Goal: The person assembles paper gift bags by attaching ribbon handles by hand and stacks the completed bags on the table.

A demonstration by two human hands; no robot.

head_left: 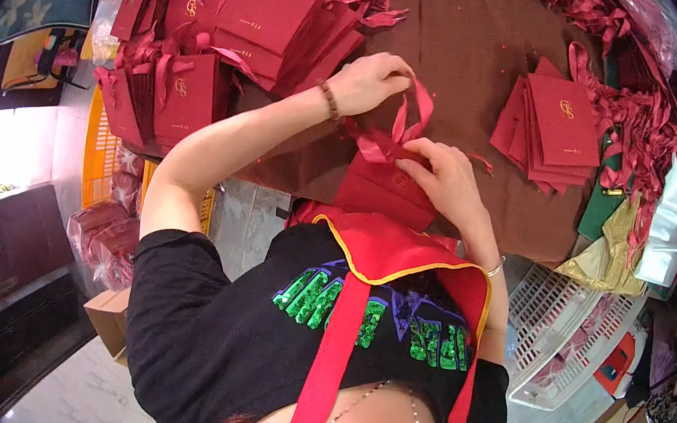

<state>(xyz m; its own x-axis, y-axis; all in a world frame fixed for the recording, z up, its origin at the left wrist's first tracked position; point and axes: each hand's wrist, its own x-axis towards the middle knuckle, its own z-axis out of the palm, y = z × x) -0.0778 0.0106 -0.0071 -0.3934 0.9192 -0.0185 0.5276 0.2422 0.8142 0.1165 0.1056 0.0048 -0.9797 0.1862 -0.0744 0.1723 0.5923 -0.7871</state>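
A dark red paper gift bag (387,190) lies at the near edge of the brown-covered table, right in front of me. Its pinkish-red ribbon (420,112) rises in a loop from the bag's top. My left hand (375,82) is closed above the bag, its fingertips pinching the ribbon's upper end. Lower and to the right, my right hand (441,178) is closed on the bag's top edge, where the ribbon comes out. The right fingers cover part of that edge, so how the ribbon is fastened there cannot be made out.
Finished-looking red bags with ribbons (275,1) are stacked at the left. More flat red bags (564,125) form a pile at the right, beside a heap of loose ribbons (649,123). A white plastic basket (572,342) stands below the table's right side; a yellow crate (100,153) is at the left.
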